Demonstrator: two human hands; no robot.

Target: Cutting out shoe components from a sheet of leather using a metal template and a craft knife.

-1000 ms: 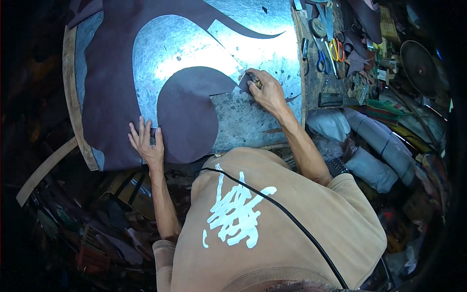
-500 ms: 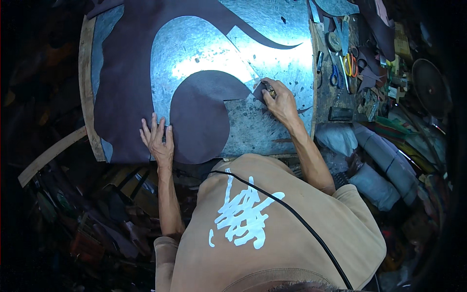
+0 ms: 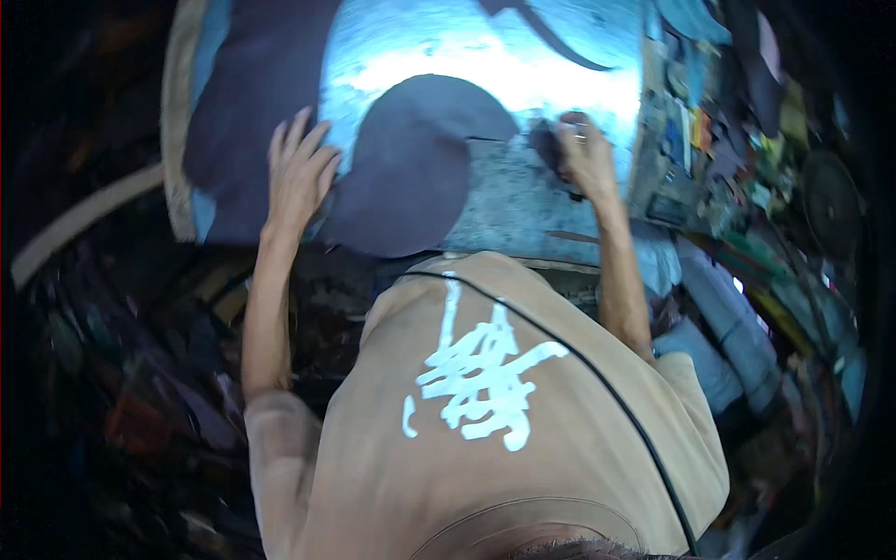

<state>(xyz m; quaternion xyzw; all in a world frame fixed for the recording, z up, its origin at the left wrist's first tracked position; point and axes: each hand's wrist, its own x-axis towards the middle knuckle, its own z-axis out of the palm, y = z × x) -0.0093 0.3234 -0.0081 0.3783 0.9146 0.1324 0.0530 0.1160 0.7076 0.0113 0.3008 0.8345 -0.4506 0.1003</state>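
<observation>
My left hand point(image 3: 301, 168) lies on the inner edge of a big dark brown leather-like sheet point(image 3: 245, 117), fingers stretched and spread. Beside it, a rounded dark piece point(image 3: 406, 177) of the same material rests flat on the metal-topped table point(image 3: 518, 191), its narrow tip pointing right. Past that tip, my right hand point(image 3: 588, 163) is closed, with a small shiny ring-like part showing at the fingers; blur hides what this belongs to. A small dark scrap point(image 3: 545, 145) sits against those fingers, apart from the rounded piece.
A curved dark offcut point(image 3: 565, 42) lies at the far side of the table. Along the right edge a bench point(image 3: 677, 173) is crowded with tools and scraps. Wrapped rolls point(image 3: 728, 308) lean at the right. A wooden strip point(image 3: 89, 219) juts out at the left.
The whole view has shifted, so the table sits higher in it. My right hand has moved right and nearer with the small scrap; my left hand has slid slightly farther up the sheet.
</observation>
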